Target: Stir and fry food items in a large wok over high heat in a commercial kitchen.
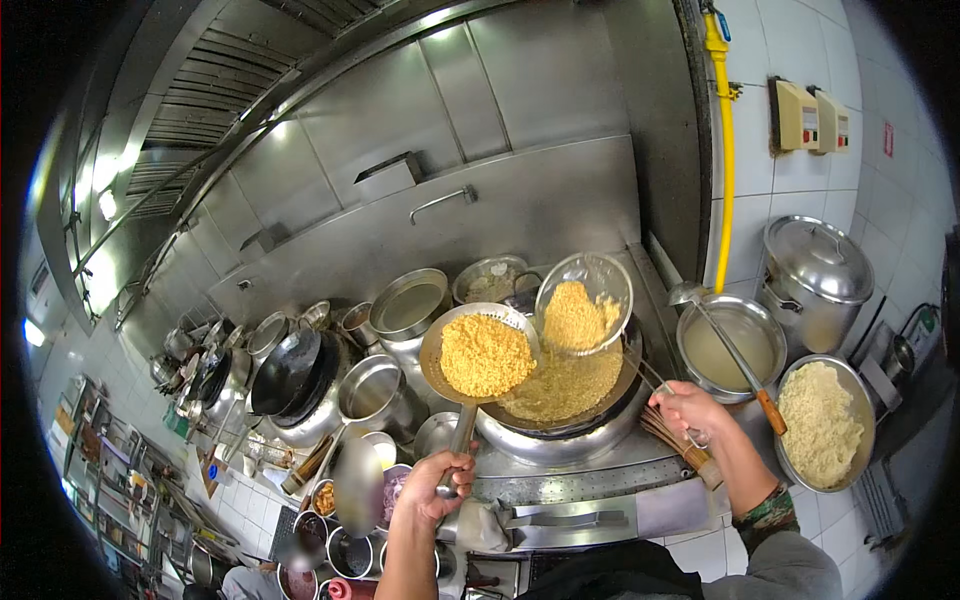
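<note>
My left hand [440,487] is closed around the handle of a round skimmer [432,352], which carries a heap of golden fried crumbs [487,355]. My right hand [690,410] grips the thin handle of a wire mesh strainer [583,268]. More golden crumbs [575,318] lie in the strainer, which is tilted at the skimmer's right side. Both are held above a wok [632,385] of foamy, bubbling oil [560,390]. Below my right hand a bamboo brush [680,445] rests on the stove edge.
On the right stand a bowl of pale crumbs [820,425], a pot of cloudy liquid [735,345] with a ladle [735,350] across it, and a lidded pot [818,262]. Metal pots [410,300], dark woks [290,375] and seasoning containers [350,550] crowd the left.
</note>
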